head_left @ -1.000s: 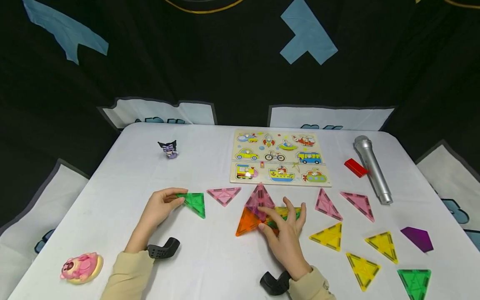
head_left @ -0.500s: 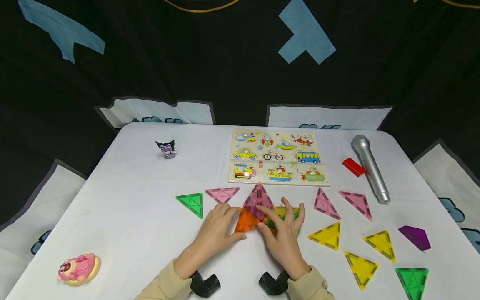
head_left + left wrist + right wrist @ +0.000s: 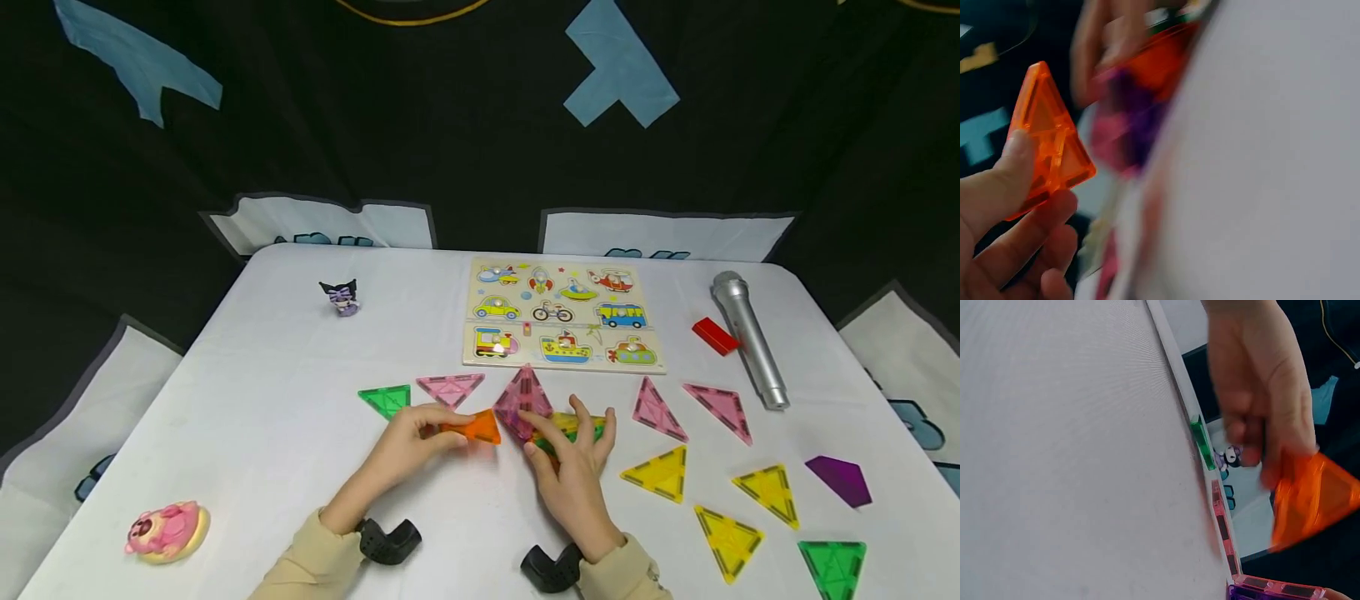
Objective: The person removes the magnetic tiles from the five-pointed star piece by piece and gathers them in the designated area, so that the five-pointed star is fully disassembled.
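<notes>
My left hand [image 3: 405, 444] pinches an orange triangular magnetic tile [image 3: 483, 427] between thumb and fingers, raised off the table in the left wrist view. Just right of it sits a built shape of magnetic tiles [image 3: 522, 398], with pink, purple, orange, yellow and green parts. My right hand [image 3: 573, 475] holds this shape near its middle with thumb and index finger, the other fingers spread over the yellow and green parts. Its underside is hidden. A green triangle tile [image 3: 386, 401] and a pink triangle tile [image 3: 451, 388] lie beyond the left hand.
Pink tiles [image 3: 657, 409], several yellow tiles [image 3: 660, 473], a purple piece [image 3: 840, 479] and a green tile [image 3: 832, 567] lie to the right. Behind are a picture puzzle board [image 3: 562, 312], a silver microphone [image 3: 752, 342] and a red block [image 3: 715, 336]. Two small figures [image 3: 167, 532] sit left.
My left hand let go of the green triangle, moved right to the built shape, and pulled the orange tile away from its left side. The right hand stays on the shape.
</notes>
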{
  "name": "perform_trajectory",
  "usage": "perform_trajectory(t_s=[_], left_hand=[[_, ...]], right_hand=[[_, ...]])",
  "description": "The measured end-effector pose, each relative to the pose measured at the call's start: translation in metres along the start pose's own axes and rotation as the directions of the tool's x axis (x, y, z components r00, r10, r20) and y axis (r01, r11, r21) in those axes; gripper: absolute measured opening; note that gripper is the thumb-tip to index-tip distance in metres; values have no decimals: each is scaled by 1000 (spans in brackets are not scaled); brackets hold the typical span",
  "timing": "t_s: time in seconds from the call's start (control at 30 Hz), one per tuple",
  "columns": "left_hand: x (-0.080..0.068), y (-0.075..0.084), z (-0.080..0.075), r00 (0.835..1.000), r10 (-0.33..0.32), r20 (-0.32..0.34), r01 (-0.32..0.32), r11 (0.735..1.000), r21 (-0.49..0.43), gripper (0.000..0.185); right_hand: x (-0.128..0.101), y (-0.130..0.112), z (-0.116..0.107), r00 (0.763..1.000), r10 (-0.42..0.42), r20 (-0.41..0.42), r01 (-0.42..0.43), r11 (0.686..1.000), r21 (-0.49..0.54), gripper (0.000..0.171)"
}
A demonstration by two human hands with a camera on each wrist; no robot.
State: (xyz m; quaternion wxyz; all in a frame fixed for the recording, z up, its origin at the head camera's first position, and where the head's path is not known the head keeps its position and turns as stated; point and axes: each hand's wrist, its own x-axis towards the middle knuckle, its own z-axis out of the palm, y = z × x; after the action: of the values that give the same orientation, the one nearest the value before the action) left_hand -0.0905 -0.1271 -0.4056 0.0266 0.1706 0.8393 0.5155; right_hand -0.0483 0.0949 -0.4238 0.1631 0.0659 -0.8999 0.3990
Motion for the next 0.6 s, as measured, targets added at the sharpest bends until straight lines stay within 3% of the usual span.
perform_trajectory(t_s=[0.07,0.13,0.2,0.27,0.33,0.4,0.5,0.6], left_hand=[[1,-2,-17,994,-27,-105,26,1000,-12,25],[1,-5,-35,967,-65,-248,71,997,17,26],[1,-12,-53,916,-96,-391,136,988,77,27],[-2,-22,-69,856,-128,-500,234,959,157,29],[-5,-33,-82,806,-157,-570,337,914,225,30],[-8,-42,-91,773,-188,-606,416,872,259,32],[-12,-48,-98,751,-239,-615,494,822,283,34],[-14,-49,-99,762,-266,-591,520,795,313,37]], right_hand=[[0,0,0,1000,-3,-1,3,1000,5,32],[0,0,0,1000,-9,-3,9,1000,12,32],[0,0,0,1000,-12,-4,12,1000,17,32],[-1,0,-1,1000,-17,-4,17,1000,17,32],[-1,0,-1,1000,-20,-4,20,1000,19,33],[-2,0,-1,1000,-26,-6,26,999,18,33],[-1,0,-1,1000,-27,-4,27,999,17,33],[-1,-1,-2,1000,-21,5,21,1000,18,34]])
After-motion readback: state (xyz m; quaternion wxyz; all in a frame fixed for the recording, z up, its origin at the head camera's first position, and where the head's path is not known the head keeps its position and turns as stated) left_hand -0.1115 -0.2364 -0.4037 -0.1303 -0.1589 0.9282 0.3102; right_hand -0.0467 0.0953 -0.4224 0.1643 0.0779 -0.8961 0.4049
